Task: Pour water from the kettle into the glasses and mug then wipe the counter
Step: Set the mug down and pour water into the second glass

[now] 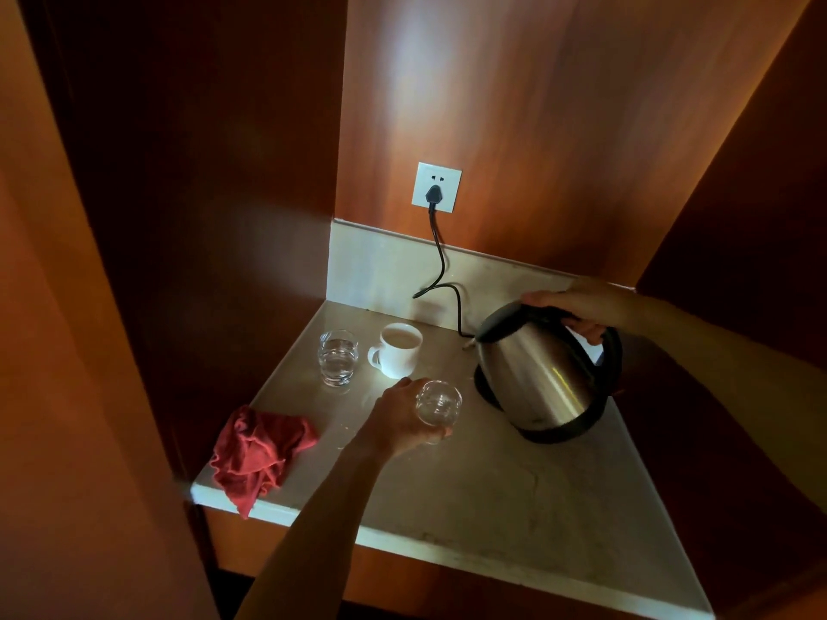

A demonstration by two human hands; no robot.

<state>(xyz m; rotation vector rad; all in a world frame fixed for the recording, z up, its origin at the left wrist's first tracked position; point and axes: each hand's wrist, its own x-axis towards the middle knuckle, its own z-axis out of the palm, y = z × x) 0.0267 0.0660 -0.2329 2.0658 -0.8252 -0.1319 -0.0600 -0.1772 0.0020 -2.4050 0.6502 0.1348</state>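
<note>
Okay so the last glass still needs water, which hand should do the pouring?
Right. The right hand already grips the kettle by its handle, tilted, while the left hand holds the glass beside it.

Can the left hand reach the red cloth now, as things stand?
Probably not at once. The left hand holds a glass, so its grip is taken. The red cloth lies uncovered just beside it on the counter, nothing between.

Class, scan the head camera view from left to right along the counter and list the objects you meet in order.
Crumpled red cloth → clear glass of water → white ceramic mug → clear glass held in the left hand → stainless steel kettle with black handle.
</note>
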